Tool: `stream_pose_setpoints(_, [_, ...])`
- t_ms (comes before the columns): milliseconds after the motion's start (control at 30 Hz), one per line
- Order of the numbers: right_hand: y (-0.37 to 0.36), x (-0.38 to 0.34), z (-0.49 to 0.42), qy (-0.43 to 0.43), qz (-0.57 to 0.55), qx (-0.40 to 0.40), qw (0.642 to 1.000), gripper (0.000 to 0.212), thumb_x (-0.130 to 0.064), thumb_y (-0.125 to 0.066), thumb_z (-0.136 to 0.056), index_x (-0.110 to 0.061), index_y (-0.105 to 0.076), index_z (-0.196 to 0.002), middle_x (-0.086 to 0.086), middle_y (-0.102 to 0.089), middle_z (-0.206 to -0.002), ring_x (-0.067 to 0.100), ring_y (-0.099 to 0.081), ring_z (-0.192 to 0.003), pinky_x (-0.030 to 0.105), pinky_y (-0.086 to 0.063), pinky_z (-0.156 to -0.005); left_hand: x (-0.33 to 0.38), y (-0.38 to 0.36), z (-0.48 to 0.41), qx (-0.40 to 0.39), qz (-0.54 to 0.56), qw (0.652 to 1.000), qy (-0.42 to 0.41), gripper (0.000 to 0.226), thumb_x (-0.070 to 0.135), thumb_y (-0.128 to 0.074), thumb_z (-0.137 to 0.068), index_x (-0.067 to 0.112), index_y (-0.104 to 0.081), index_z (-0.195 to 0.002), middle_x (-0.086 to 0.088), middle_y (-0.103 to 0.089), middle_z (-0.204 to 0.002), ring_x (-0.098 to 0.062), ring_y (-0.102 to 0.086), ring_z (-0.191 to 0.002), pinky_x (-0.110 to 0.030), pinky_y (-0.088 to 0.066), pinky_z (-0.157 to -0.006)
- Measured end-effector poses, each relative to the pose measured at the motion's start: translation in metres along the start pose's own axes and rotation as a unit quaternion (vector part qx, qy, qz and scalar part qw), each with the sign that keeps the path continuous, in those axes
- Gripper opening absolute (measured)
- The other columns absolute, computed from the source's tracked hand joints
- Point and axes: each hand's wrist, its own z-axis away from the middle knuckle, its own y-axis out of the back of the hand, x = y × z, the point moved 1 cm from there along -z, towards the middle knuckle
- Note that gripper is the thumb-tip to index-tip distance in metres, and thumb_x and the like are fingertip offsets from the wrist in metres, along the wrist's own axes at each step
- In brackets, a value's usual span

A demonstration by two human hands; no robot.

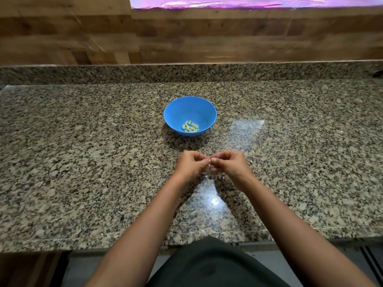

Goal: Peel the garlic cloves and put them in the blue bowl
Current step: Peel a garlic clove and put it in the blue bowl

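- While both hands meet just above the speckled grey-brown granite counter (83,162), the grip is a two-sided pinch. The curled fingertips of the left hand (191,164) and the right hand (229,163) are pressed on one small pale garlic clove (209,162), which is mostly hidden between them.
- The step in hand looks like peeling; how much skin remains cannot be told.
- The next move calls for stripping the last papery skin, then carrying the clove forward and dropping it.
- It would go into the round blue plastic bowl (172,112), which stands beyond the hands and apart from them.
- A small heap of peeled, greenish-pale cloves (190,127) already lies in the bowl.
- Small pale flecks (251,161), probably skin, lie near the right hand.
- No obstacle shows on the path to the bowl.
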Motion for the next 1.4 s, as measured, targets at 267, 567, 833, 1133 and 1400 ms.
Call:
stream_pose_setpoints(267, [0.006,-0.003,-0.001,-0.067,-0.154,-0.022,0.986,0.01,0.009,-0.05,-0.088,0.009,-0.06,-0.091,0.017,-0.062,-0.077,0.019,-0.062,-0.062,0.023,-0.057,-0.059,0.006,0.005,0.003,-0.016,0.047,0.998,0.043,0.007,0.0,-0.059,-0.088,-0.001,-0.064,-0.092,-0.011,-0.066,-0.084,-0.011,-0.063,-0.062,-0.018,-0.055,-0.059])
stream_pose_setpoints(567, [0.005,-0.001,0.002,-0.079,-0.186,-0.032,0.979,0.017,0.011,-0.052,-0.086,0.013,-0.058,-0.101,0.018,-0.064,-0.086,0.019,-0.067,-0.069,0.025,-0.057,-0.067,0.003,0.002,0.007,0.002,-0.04,0.999,-0.006,0.011,0.02,-0.069,-0.084,0.018,-0.068,-0.095,-0.002,-0.07,-0.093,-0.017,-0.066,-0.085,-0.034,-0.055,-0.082])
stream_pose_setpoints(833, [0.003,0.0,0.002,-0.087,-0.196,-0.025,0.976,0.01,0.011,-0.058,-0.081,0.01,-0.061,-0.09,0.018,-0.065,-0.089,0.021,-0.067,-0.071,0.025,-0.058,-0.064,0.004,0.002,0.006,-0.005,0.014,1.0,-0.016,0.005,0.013,-0.071,-0.082,0.01,-0.069,-0.086,-0.007,-0.07,-0.081,-0.015,-0.064,-0.07,-0.027,-0.056,-0.071])
stream_pose_setpoints(1133, [-0.003,0.001,0.0,-0.081,-0.209,-0.006,0.975,0.009,0.013,-0.054,-0.082,0.012,-0.06,-0.089,0.019,-0.064,-0.086,0.021,-0.067,-0.067,0.025,-0.058,-0.064,0.006,0.003,0.006,-0.004,0.046,0.999,-0.025,0.002,0.004,-0.067,-0.083,0.004,-0.066,-0.081,-0.005,-0.066,-0.073,-0.005,-0.062,-0.054,-0.019,-0.054,-0.059])
stream_pose_setpoints(1400, [-0.003,0.0,0.001,-0.085,-0.225,-0.01,0.971,0.012,0.013,-0.052,-0.084,0.008,-0.06,-0.092,0.018,-0.064,-0.08,0.021,-0.065,-0.062,0.024,-0.058,-0.06,0.004,0.004,0.004,0.006,0.036,0.999,-0.017,0.008,0.006,-0.067,-0.084,0.007,-0.062,-0.078,-0.006,-0.062,-0.076,-0.014,-0.06,-0.064,-0.022,-0.055,-0.062])
